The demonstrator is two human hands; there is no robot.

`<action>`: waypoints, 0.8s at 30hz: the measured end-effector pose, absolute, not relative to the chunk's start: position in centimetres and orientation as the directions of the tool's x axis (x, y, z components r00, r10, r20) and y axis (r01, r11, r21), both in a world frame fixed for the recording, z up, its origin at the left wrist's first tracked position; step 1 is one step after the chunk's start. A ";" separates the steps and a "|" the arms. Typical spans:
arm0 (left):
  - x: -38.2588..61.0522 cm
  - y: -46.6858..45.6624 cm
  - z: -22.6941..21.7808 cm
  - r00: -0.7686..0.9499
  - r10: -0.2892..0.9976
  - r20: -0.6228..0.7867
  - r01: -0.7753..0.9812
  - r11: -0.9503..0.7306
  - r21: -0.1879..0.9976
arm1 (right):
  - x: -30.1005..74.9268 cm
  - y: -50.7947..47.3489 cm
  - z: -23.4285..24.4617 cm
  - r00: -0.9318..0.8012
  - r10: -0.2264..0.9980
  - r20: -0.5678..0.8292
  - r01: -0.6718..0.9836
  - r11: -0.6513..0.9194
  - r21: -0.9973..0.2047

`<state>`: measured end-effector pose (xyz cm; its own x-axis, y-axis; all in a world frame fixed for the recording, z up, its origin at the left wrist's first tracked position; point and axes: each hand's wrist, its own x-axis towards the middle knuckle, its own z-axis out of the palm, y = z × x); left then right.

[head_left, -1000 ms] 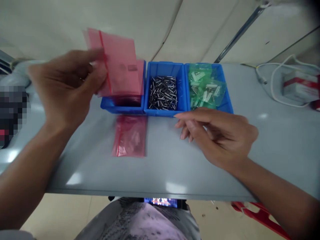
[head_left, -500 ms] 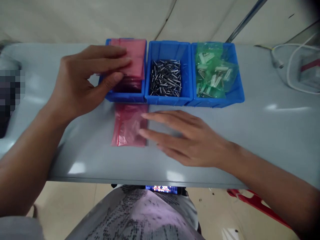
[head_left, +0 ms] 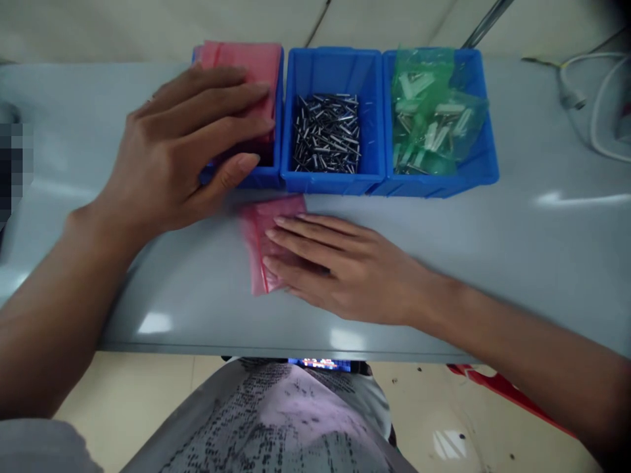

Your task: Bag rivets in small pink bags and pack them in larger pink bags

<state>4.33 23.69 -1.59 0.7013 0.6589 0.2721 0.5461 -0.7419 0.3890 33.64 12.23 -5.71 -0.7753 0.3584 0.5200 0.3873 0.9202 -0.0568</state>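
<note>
A pink zip bag (head_left: 259,233) lies flat on the table, slightly turned. My right hand (head_left: 355,272) rests on its right part, fingers stretched out and holding nothing. My left hand (head_left: 172,148) is open over the left blue bin (head_left: 279,118), its fingers lying across the stacked pink bags (head_left: 246,56) there, thumb apart. Whether the left fingertips press on the top bag I cannot tell. The middle blue bin (head_left: 335,69) holds many small metal pins (head_left: 328,135), resembling rivets.
The right blue bin (head_left: 473,72) holds green bags (head_left: 428,118) with white and metal pieces inside. A white cable (head_left: 594,125) lies at the far right of the grey table (head_left: 532,263). A red plastic object (head_left: 513,397) stands below the table's front edge.
My right hand has come down onto the pink bag, which has shifted right and turned a little. My left hand has spread further over the stacked bags. The camera view has shifted slightly.
</note>
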 end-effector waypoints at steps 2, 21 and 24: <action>4.3 23.7 -1.5 0.689 0.668 0.280 0.550 -0.734 0.398 | 34.0 12.4 -5.5 -0.770 0.354 0.531 0.392 0.919 -0.045; 3.4 23.5 -2.4 0.555 0.613 0.563 0.494 -0.787 0.370 | 35.5 13.1 -3.6 -0.664 0.532 0.526 0.491 0.840 -0.230; 3.2 24.0 -2.2 0.525 0.678 0.514 0.520 -0.734 0.437 | 35.6 13.2 -3.8 -0.641 0.505 0.578 0.493 0.848 -0.193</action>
<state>3.19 24.02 -2.24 0.5251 0.6784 0.5140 0.5199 -0.7338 0.4374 35.62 13.18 -3.82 -0.6414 0.5045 0.5780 0.4935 0.8481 -0.1927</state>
